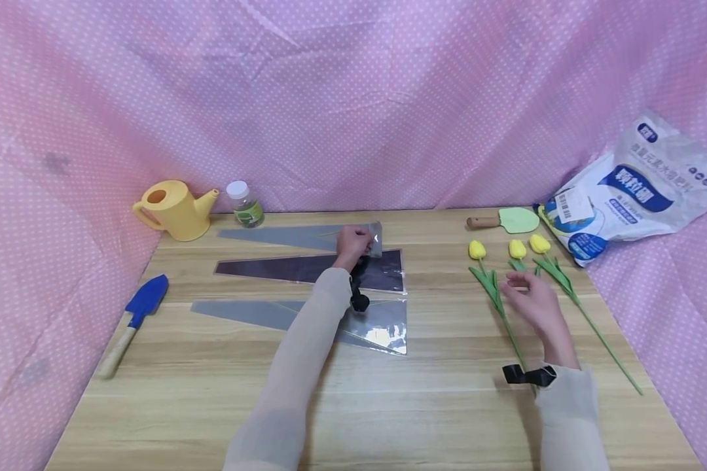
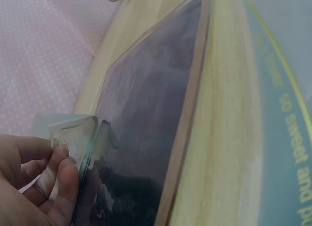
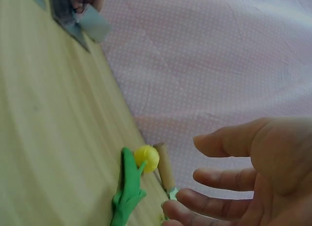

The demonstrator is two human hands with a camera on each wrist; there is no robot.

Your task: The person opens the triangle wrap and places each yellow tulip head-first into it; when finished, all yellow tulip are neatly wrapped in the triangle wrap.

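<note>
Three long tapered flower sleeves lie in a row on the table. My left hand [image 1: 353, 243] pinches the wide end of the back grey sleeve [image 1: 283, 237]; in the left wrist view its clear film [image 2: 80, 131] bends up between thumb and fingers. Below that hand lies the dark sleeve [image 1: 271, 267], and nearest me the front grey sleeve [image 1: 241, 311] with printed lettering. On the right are three yellow artificial tulips: a left one [image 1: 477, 250], a middle one [image 1: 517, 248] and a right one [image 1: 540, 244]. Over the middle stem hovers my right hand [image 1: 536, 304], fingers loosely bent and holding nothing.
A yellow watering can [image 1: 182, 212] and a white-lidded jar [image 1: 247, 208] stand at the back left. The blue trowel [image 1: 147, 296] lies at the left edge. Back right are a green trowel [image 1: 518, 221] and a white bag [image 1: 624, 190] against the pink cloth.
</note>
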